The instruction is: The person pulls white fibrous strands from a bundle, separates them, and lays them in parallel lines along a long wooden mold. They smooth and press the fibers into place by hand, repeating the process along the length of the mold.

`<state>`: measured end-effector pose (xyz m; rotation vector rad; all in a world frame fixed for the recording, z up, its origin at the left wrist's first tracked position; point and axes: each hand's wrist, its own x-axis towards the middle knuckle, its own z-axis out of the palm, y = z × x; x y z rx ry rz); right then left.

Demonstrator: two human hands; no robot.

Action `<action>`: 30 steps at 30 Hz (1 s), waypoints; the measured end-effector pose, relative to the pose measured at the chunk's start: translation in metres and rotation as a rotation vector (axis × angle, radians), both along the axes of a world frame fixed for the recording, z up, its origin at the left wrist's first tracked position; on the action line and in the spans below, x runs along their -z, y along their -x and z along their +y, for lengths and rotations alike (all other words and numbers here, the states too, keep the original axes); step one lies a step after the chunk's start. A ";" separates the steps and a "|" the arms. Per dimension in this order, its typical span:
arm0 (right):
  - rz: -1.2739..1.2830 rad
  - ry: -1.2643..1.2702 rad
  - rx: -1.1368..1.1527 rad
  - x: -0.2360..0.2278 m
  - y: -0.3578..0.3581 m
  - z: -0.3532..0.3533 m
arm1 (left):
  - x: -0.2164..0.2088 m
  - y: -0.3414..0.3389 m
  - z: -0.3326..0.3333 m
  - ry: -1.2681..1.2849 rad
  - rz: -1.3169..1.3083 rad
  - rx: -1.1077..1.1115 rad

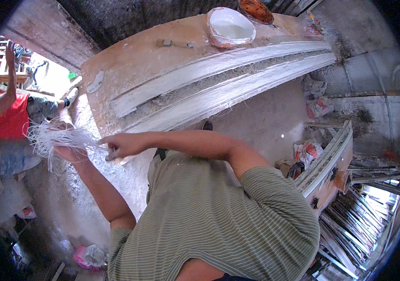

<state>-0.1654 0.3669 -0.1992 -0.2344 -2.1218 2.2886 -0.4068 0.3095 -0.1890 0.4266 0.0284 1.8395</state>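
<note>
A loose, tangled bundle of thin white fibre strands [52,136] is held out to the left, away from the table. My left hand [71,152] is closed around it from below, its fingers partly covered by the strands. At the bundle's right end, the fingers of my right hand [124,146] pinch the strand tips. Beyond my arms, two long white plaster mouldings [228,89] lie side by side on a tan worktable [129,68], with stray fibres along their edges.
A white-smeared bowl [230,29] with pale liquid, an orange bowl [256,11] and a paintbrush [174,44] are at the table's far side. Another person in a red top [5,114] is at the left. Another moulding [324,157] and stacked strips [354,225] are at the right.
</note>
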 end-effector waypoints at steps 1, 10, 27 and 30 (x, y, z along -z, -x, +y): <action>-0.031 -0.132 0.091 0.000 -0.007 0.006 | 0.004 0.014 -0.003 0.059 0.061 -0.024; -0.052 -0.653 0.378 0.004 -0.138 0.061 | 0.059 0.067 -0.094 0.810 1.172 -1.232; -1.277 -1.055 0.766 0.065 -0.481 0.186 | 0.047 0.139 -0.153 0.882 0.615 -1.152; -1.436 -1.055 0.628 0.063 -0.485 0.208 | 0.044 0.117 -0.123 0.904 0.618 -1.109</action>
